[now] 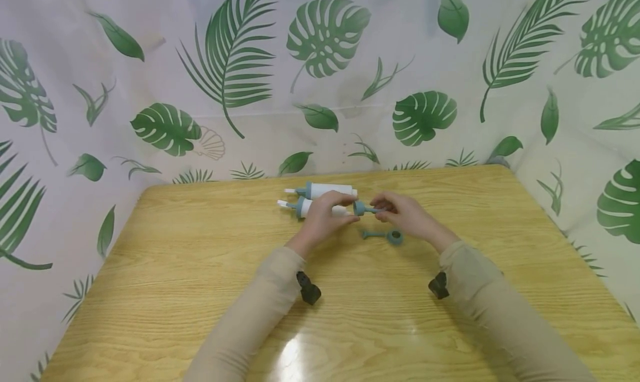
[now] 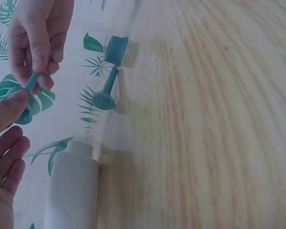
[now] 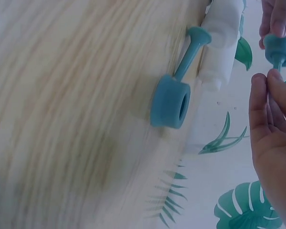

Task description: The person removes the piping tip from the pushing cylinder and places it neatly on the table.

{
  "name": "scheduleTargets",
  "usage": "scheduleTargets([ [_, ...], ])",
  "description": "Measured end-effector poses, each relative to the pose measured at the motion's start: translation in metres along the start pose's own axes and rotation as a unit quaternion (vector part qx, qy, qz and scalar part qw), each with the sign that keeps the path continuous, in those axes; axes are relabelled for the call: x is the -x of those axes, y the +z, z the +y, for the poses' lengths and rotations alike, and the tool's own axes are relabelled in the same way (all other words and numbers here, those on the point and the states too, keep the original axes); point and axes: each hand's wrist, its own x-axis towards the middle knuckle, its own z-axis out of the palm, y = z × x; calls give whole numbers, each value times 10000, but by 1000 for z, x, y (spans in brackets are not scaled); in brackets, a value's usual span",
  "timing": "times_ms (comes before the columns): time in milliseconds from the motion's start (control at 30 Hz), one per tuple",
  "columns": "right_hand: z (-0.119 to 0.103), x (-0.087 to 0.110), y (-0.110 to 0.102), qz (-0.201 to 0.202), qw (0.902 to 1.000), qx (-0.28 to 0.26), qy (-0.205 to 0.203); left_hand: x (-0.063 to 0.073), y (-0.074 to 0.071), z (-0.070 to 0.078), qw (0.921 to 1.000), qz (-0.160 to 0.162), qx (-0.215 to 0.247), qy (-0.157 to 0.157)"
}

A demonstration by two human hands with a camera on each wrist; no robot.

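Observation:
Between my hands is a teal cap with a stem (image 1: 359, 208), held above the table. My left hand (image 1: 327, 215) pinches its wide ring end between thumb and fingers. My right hand (image 1: 402, 212) pinches the thin stem from the other side, as the right wrist view also shows. A second teal cap with a stem (image 1: 395, 237) lies on its side on the table, just in front of the hands. Two white bottles with teal collars lie behind: the rear bottle (image 1: 330, 191) is in plain view, while my left hand partly covers the nearer bottle (image 1: 306, 208).
The wooden table (image 1: 200, 293) reaches back to a white cloth (image 1: 350, 132) printed with green leaves. A bright reflection shows on the table's near part. Small black cameras sit on both wrists, the left camera (image 1: 308, 288) and the right camera (image 1: 439, 286).

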Motion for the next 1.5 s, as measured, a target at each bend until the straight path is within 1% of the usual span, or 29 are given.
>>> scheduleTargets([
  [133,0,2,-2,65,10000,-66,32,1,-1,-4,9999,46,-24,93],
  [267,-1,3,-3,130,9998,-142,-13,2,-1,-5,9999,-20,-10,171],
  [400,-3,1,-1,161,9996,-205,-71,2,1,-6,9994,-39,119,328],
  [500,-6,0,1,173,9995,-231,-124,2,2,-5,9991,-36,183,374],
  [633,-8,-1,3,188,9994,-229,-167,2,4,-4,9994,-43,172,291],
  [867,-11,-3,3,102,9997,-184,-141,2,5,-3,9998,-81,179,-1],
  [1000,-11,-3,4,12,9998,-58,-183,1,5,-1,9998,-45,188,56],
  [1133,-11,-3,4,29,9998,-15,-181,-1,7,1,9998,15,164,126],
  [1400,-8,-1,-6,84,10000,-26,-46,-3,9,1,9994,316,145,42],
  [1500,-5,1,-13,164,9998,-56,140,-5,10,1,9993,365,124,-17],
])
